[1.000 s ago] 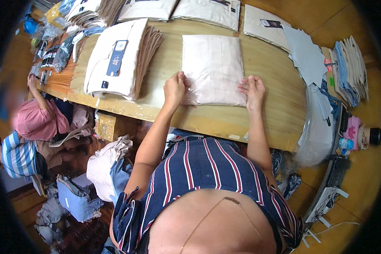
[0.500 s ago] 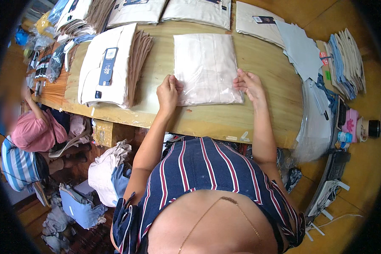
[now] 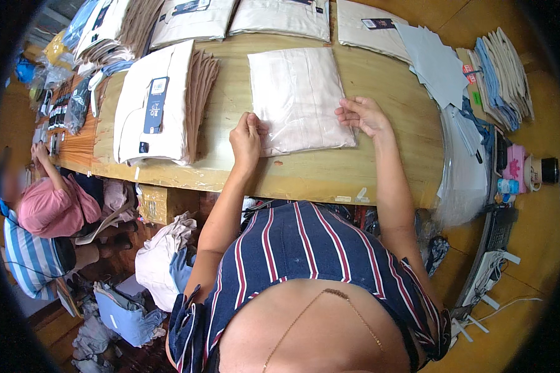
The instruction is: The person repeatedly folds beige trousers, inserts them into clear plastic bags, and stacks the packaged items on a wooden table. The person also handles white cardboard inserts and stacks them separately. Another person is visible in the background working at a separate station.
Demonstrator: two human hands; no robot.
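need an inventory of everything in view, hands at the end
bagged garment: 1, pale pink, table middle
table: 1, yellowish brown, centre
tagged stacks: 2, white and tan, table's left
tagged garments: 3, cream, table's far edge
papers: several, pale grey, table's right
clothes: several, beige and blue, far right
keyboard: 1, dark, lower right
box: 1, brown, below table's left
clothes piles: several, pinkish, blue, grey, lower left
small clutter: uncounted, mixed, upper left
co-worker: 1, pink top, far left
striped top: 1, navy, lower middle
left hand: 1, bare, garment's left edge
right hand: 1, bare, garment's right edge
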